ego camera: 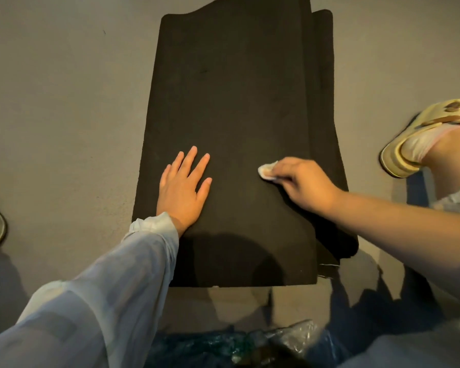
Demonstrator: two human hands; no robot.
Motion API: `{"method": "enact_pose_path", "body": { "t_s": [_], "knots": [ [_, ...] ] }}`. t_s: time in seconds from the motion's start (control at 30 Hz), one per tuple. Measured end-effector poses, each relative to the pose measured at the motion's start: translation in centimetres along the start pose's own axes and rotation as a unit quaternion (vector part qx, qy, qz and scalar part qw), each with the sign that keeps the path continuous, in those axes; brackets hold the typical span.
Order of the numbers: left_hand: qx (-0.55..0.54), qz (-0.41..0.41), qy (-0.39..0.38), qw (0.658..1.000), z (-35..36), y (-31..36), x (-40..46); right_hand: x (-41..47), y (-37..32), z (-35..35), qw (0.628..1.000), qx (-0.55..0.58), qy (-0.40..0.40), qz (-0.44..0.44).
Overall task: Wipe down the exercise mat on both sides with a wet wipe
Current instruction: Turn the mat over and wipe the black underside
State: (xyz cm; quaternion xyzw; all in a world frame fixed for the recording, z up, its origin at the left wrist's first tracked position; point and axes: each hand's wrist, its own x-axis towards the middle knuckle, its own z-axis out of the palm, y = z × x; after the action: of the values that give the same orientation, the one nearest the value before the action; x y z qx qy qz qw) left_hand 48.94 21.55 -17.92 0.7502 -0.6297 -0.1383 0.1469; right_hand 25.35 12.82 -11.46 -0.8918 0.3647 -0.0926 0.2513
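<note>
While the black exercise mat [231,134] lies flat on the grey floor [64,102], running away from the person, it appears folded or doubled, for a second dark layer juts out along its right edge and at the near right corner; I judge this keeps the long mat within arm's reach. The left hand [182,191] rests palm down on the near left part of the mat, fingers straight and spread, holding nothing; it looks placed there to pin the mat against sliding under the strokes. The right hand [303,183] lies on the near right part, its fingers curled round a crumpled white wet wipe [267,170], which peeps out past the fingertips and touches the mat's surface; gripping it bunched likely gives a firmer pad to press with. The left forearm, in a pale sleeve [104,288], reaches forward from the lower left; the right forearm is bare and comes in from the right, wrist low and knuckles up, the hand angled toward the mat's middle; the two hands stand apart, side by side. A foot in a pale slipper [409,144] sits on the floor just right of the mat; another slipper edge shows at the far left. The upper face seems to be the side in hand; the underside cannot be seen.
</note>
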Motion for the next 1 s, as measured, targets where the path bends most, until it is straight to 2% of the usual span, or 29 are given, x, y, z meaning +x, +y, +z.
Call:
{"method": "enact_pose_path", "body": {
  "t_s": [0.2,0.27,0.3,0.4,0.43,0.57,0.63,0.7,0.8,1.0],
  "knots": [
    [0.035,0.007,-0.039,0.999,-0.5,0.0,0.3,-9.0,-3.7,1.9,0.989,0.027,-0.134,-0.056],
    [0.039,-0.031,-0.061,0.997,-0.8,0.2,0.3,-10.3,-3.9,2.1,0.978,0.022,-0.195,-0.069],
    [0.029,-0.078,-0.067,0.994,-1.0,0.1,0.2,-10.5,-3.9,2.0,0.976,0.024,-0.21,-0.061],
    [-0.034,-0.273,-0.049,0.96,-2.1,-0.6,-0.4,-10.3,-3.9,2.1,0.978,0.029,-0.199,-0.05],
    [-0.037,-0.311,-0.049,0.948,-2.5,-0.9,-0.6,-10.2,-4.1,2.2,0.98,0.023,-0.193,-0.053],
    [-0.059,-0.33,-0.03,0.942,-4.0,-1.5,-0.5,-8.8,-5.5,1.3,0.989,0.017,-0.135,-0.06],
    [-0.135,-0.379,-0.007,0.916,-4.8,-2.2,0.1,-6.9,-6.3,0.3,0.995,0.016,-0.085,-0.042],
    [-0.175,-0.43,-0.016,0.886,-5.7,-3.1,0.7,-4.7,-7.0,-0.3,0.999,0.005,-0.044,-0.028],
    [-0.177,-0.423,-0.042,0.888,-6.5,-4.3,0.9,-2.1,-7.5,-0.3,0.999,-0.028,-0.025,-0.008],
    [-0.207,-0.361,0.101,0.904,-8.9,-7.5,0.7,1.5,-9.0,1.1,0.993,-0.102,-0.052,-0.024]
  ]
}}
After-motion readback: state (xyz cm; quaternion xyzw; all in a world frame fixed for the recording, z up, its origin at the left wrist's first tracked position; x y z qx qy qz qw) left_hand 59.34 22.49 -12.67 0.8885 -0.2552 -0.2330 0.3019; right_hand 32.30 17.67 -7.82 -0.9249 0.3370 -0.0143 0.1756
